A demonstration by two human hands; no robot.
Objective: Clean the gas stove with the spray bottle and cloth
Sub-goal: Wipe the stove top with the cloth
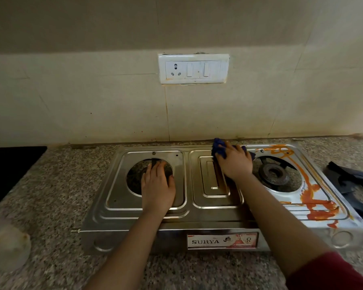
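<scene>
- My left hand (158,185) lies flat, fingers straight, on the two-burner stainless steel gas stove (147,214) at its left burner opening.
- My right hand (235,162) presses a crumpled dark blue cloth (218,147) onto the stove's back middle.
- Orange-red sauce smears (314,197) cover its right side.

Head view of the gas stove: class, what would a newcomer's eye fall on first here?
The orange-red smears streaked over the right side of the gas stove, around its one fitted burner, stand out most. Next, the right hand holds a bunched blue cloth on the stove's back middle, while the left hand lies flat across the empty left burner opening.
</scene>
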